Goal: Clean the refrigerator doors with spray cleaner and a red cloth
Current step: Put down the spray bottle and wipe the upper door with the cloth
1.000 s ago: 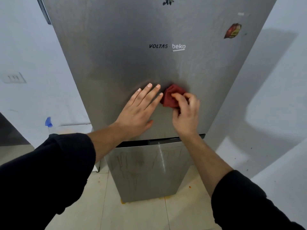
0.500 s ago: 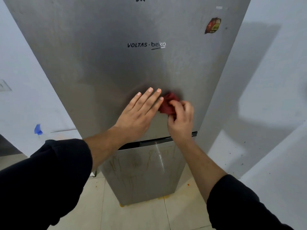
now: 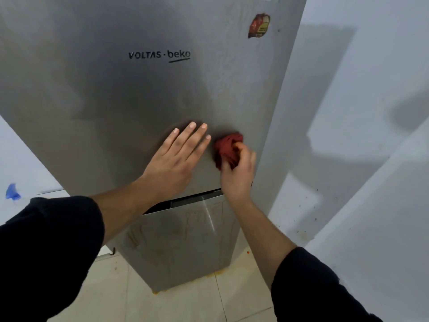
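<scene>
We press our left hand (image 3: 176, 159) flat, fingers straight and together, on upper door (image 3: 116, 101); right hand (image 3: 239, 170) grips bunched red cloth (image 3: 226, 147) against it.

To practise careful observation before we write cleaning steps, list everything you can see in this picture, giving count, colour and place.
upper door: 1, silver, top of frame
lower door: 1, silver with orange streaks, below upper door
logo: 1, black, mid upper door
sticker: 1, red-yellow, upper door top right
cloth: 1, red, bunched on upper door, right side
blue object: 1, blue, far left, unidentifiable
floor: 1, pale tiles, bottom
wall: 1, white, right
left grip: 1, flat on upper door, beside cloth
right grip: 1, holds cloth
sleeves: 2, black, bottom corners
</scene>
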